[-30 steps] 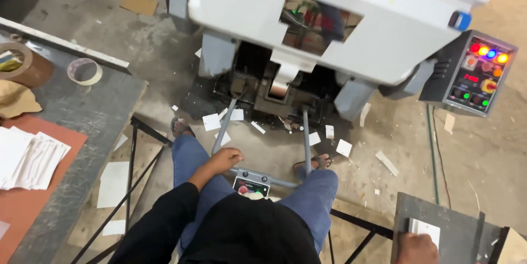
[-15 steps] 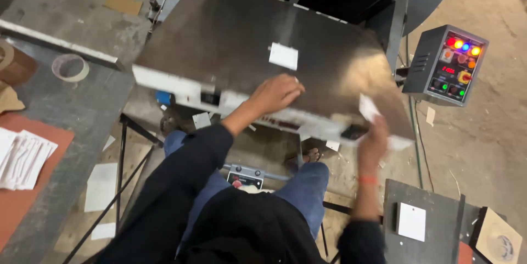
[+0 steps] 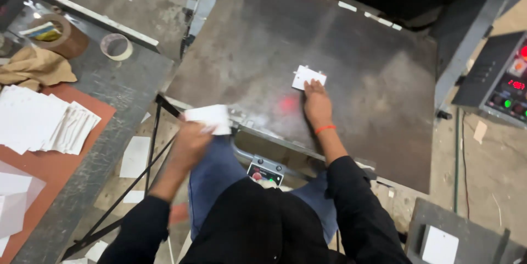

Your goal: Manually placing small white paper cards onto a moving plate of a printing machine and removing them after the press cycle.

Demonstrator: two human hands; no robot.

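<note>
Tape rolls: a brown one [image 3: 57, 33] and a clear one [image 3: 116, 46] on the left counter [image 3: 129, 85];
Crumpled paper: tan [image 3: 34, 67], beside them;
Control panel: lit buttons [image 3: 508, 85], far right

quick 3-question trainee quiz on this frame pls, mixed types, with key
1. True or false: the right hand rests its fingertips on a small white card lying on the dark metal plate.
2. What does the left hand hold?
A. a roll of tape
B. a white card
C. a crumpled brown paper
3. Fill in: the stack of white cards on the side table lies on a ____-coloured mat.

Key
1. True.
2. B: a second white card, held near the plate's front edge.
3. Reddish-brown; the mat lies on the person's left, near the tape rolls.
</note>
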